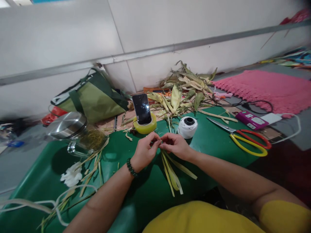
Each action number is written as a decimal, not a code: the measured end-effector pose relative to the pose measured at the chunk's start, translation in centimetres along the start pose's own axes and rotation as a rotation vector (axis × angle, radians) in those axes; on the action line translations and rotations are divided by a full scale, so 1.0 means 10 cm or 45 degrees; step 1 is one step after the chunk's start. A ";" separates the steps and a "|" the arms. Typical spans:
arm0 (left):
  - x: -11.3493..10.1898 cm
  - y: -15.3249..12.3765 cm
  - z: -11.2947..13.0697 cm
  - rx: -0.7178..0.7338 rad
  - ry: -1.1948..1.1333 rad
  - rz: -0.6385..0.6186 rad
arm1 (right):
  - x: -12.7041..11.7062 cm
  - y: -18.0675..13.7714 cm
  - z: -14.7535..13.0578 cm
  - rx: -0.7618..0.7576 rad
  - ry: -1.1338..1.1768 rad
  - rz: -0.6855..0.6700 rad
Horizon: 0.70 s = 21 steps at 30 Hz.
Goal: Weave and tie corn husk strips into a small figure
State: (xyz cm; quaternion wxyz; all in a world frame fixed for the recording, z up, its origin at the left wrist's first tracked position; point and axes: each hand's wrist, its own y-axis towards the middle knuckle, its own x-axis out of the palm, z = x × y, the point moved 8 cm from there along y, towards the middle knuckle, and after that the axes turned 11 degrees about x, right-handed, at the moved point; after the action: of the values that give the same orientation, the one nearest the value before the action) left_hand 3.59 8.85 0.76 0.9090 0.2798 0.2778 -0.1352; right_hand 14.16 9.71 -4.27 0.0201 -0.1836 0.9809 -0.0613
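Several pale green corn husk strips (pixel 173 173) hang down toward me from between my fingertips, gathered at their upper end. My left hand (pixel 145 149), with a dark beaded bracelet at its wrist, pinches at that gathered end. Against it my right hand (pixel 176 145) pinches the same end, fingertips touching the left ones. What lies right between the fingertips is too small to make out. Just beyond the right hand stands a spool of white thread (pixel 187 127). A phone (pixel 141 109) leans upright in a roll of yellow tape (pixel 145 128) beyond the left hand.
Scissors (pixel 240 136) with red and yellow handles lie at right, beside a purple power bank (pixel 252 119). A husk pile (pixel 187 84) sits at the back. A glass jar (pixel 85 136), crumpled tissue (pixel 72 174) and white cable (pixel 57 204) are at left on the green surface (pixel 145 200).
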 end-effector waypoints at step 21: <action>0.04 0.00 -0.16 -0.229 -0.335 -0.056 | -0.01 0.00 -0.02 -0.017 -0.132 -0.001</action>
State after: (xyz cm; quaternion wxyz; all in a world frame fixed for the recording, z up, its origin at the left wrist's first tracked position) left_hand 3.23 9.69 -0.55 0.9557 0.1712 0.1732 -0.1652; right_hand 14.26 9.78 -4.05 0.0696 -0.1871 0.9788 -0.0452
